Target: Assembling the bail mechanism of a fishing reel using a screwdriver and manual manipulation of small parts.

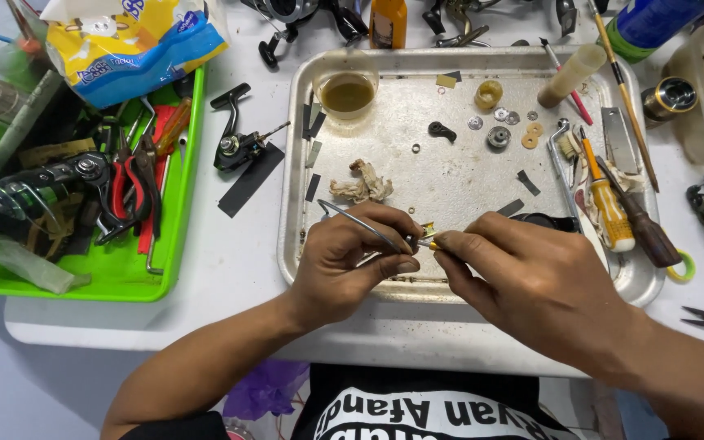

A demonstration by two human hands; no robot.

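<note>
Head view, lower centre: left hand point(350, 262) pinches thin steel tweezers point(358, 222); tips meet a small yellow part point(428, 233).
Right hand point(531, 281): fingertips closed tight on the same yellow part, just above the tray's near rim.
Tray point(450, 175): dull scuffed metal, rounded corners, mid-frame.
On tray: round washers point(529, 135), crumpled rag point(363, 186), cup of amber liquid point(347, 94).
Left of frame: green plastic bin point(169, 244), red-handled pliers point(128, 191).

silver metal tray point(303, 163), lime-green bin point(181, 195), yellow-handled screwdriver point(610, 213)

Bare tray centre point(450, 175) beyond crumpled wad point(362, 186)
</note>
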